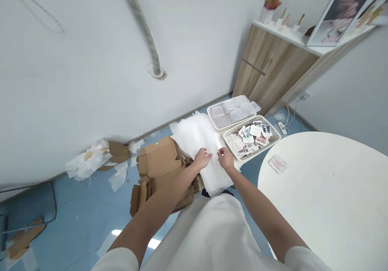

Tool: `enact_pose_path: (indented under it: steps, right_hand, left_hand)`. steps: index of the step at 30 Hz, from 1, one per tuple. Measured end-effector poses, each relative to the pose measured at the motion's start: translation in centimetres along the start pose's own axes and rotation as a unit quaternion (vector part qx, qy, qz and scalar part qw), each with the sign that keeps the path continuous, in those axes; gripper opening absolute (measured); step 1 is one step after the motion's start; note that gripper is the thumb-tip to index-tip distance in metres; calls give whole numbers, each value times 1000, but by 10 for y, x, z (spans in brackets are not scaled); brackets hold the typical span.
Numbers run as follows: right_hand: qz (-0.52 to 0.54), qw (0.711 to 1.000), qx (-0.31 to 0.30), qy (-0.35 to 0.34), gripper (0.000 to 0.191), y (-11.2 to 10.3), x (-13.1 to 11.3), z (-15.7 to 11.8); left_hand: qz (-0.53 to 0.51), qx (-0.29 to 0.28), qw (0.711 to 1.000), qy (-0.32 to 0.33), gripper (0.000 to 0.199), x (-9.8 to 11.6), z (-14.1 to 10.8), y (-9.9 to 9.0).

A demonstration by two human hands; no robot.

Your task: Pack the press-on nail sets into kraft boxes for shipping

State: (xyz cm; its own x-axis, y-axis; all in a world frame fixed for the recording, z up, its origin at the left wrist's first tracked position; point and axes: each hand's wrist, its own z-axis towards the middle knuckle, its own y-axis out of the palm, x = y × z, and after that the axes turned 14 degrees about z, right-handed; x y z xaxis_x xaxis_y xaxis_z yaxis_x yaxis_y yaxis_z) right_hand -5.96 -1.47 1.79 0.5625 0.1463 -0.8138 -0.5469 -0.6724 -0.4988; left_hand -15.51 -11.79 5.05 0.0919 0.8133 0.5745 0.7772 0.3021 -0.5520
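A stack of thin white foam sheets (197, 131) lies in front of me, its far edge ragged. Over its middle, my left hand (202, 159) has its fingers curled in and pinched at the top foam sheet. A short gap to the right, my right hand (226, 158) also pinches the white sheet, thumb against fingers. The exact grip points are hard to see, white on white. Left of the stack sit flat-folded brown cardboard boxes (162, 157), partly behind my left forearm.
Right of the sheets stand a white basket of clear plastic cases (233, 111) and a basket (274, 138) of press-on nail cards. A round white table (327, 190) carries one clear nail case (278, 164). A wooden cabinet (273, 56) stands behind; paper scraps (91, 159) litter the floor.
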Motion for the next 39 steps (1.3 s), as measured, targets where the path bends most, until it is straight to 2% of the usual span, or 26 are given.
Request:
enact_pose_path:
  steps: [2, 7, 12, 16, 19, 21, 25, 27, 31, 36, 39]
  right_hand:
    - [-42, 999, 9, -11, 16, -2, -5, -3]
    - [-82, 995, 51, -17, 20, -6, -16, -11]
    - [-159, 985, 68, -25, 19, -10, -24, -23]
    - [-151, 983, 59, -82, 19, -12, -29, -34]
    - [-74, 987, 46, -136, 19, -10, -30, -40]
    - [2, 989, 27, -147, 16, -8, -28, -41]
    - [189, 978, 29, -80, 10, -4, -20, -36]
    - [281, 958, 32, -39, 22, -3, -14, -30]
    - [433, 901, 1, 24, 40, -1, -7, -22]
    - [540, 833, -60, 103, 40, 0, -3, -15]
    - [552, 817, -77, 149, 35, -2, 1, -11]
  left_hand:
    - [-13, -5, 999, 33, 52, 0, -15, -4]
    - [-25, -3, 997, 75, 53, -9, -40, -9]
    - [-14, -11, 996, 89, 50, -9, -40, -6]
    - [-48, -30, 995, 79, 40, 4, -30, 4]
    - [-68, -40, 994, 70, 33, 13, -21, 12]
    - [-65, -41, 995, 70, 28, 15, -15, 15]
    - [-44, -31, 996, 69, 15, 16, -3, 16]
    - [-28, -26, 997, 69, 11, 15, 3, 15]
    - [16, -21, 997, 69, 13, 12, 13, 11]
    - [67, -21, 994, 78, 16, 11, 19, 7]
    - [85, -23, 993, 85, 16, 15, 19, 7]
